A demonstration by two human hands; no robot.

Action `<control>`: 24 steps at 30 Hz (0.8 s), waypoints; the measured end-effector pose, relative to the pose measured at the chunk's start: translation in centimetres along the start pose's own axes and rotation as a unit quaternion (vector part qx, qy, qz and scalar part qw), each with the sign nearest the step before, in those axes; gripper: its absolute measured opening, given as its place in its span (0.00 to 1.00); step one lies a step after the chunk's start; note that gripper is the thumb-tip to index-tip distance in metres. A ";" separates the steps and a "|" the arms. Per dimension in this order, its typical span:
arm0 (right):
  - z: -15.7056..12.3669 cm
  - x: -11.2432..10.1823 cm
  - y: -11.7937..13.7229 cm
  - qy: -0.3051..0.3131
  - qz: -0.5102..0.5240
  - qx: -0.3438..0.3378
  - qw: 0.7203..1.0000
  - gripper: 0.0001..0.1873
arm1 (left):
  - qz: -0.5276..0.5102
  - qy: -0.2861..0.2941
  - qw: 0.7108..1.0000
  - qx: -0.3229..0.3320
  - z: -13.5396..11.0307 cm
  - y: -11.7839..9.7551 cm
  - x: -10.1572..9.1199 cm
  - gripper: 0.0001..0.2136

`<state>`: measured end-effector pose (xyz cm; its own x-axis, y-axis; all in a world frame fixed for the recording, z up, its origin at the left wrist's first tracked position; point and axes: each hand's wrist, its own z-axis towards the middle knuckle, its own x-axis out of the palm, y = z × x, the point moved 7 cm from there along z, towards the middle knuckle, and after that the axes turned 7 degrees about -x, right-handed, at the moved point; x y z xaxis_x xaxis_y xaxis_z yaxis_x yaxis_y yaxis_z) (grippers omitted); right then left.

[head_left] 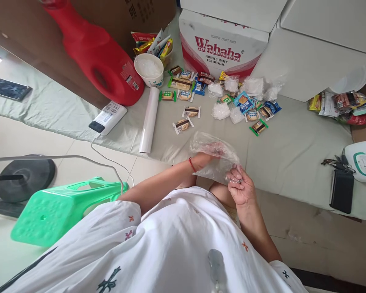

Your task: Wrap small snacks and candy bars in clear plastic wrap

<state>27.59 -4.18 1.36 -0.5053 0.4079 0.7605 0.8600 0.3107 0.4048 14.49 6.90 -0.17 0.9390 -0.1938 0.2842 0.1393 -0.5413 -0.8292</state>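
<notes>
My left hand (205, 159) is pushed inside a clear plastic bag (215, 156), with the film covering its fingers. My right hand (240, 186) pinches the bag's lower right edge with closed fingers. Both hands are held just above my lap, at the near edge of the pale green sheet (293, 150). Beyond them lie several wrapped snacks (187, 118) and small filled clear bags (221, 110). A roll of plastic bags (149, 120) lies to the left of the snacks.
A red jug (100, 57) and a white bowl (149, 69) stand at the back left beside a power bank (108, 117). A Wahaha carton (219, 49) and white boxes (317, 49) stand behind. A green stool (61, 207) lies tipped at left. A black pouch (341, 190) is at right.
</notes>
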 end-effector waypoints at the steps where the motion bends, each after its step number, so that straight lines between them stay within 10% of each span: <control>1: 0.4 -0.1 -0.4 -0.003 0.004 0.014 1.000 0.14 | -0.010 0.051 0.999 -0.017 -0.4 0.2 0.8 0.16; 4: 1.0 0.2 -1.9 -0.007 0.017 0.050 0.999 0.14 | -0.050 0.126 0.990 -0.046 -0.8 0.9 2.2 0.15; 8: 1.0 0.7 -1.7 -0.043 0.006 0.029 0.999 0.18 | -0.030 0.016 0.998 -0.046 0.7 1.6 0.6 0.09; 14: 1.0 -2.7 4.6 -0.196 -0.168 -0.194 0.946 0.24 | 0.046 -0.100 0.994 0.005 1.2 -0.1 -3.9 0.08; 20: 0.4 -6.7 8.2 -0.253 -0.454 -0.262 0.813 0.26 | 0.090 -0.178 0.980 0.023 -0.3 -0.6 -7.7 0.13; 24: 0.0 -3.0 9.5 -0.160 -0.721 -0.335 0.585 0.32 | 0.156 -0.179 0.970 0.061 -1.6 -0.9 -7.8 0.14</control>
<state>37.24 -2.48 2.94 -0.6349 0.3088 -0.7082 -0.6966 0.1678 0.6976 6.59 7.56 -0.89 0.9873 -0.0252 -0.1568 -0.1539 -0.3966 -0.9050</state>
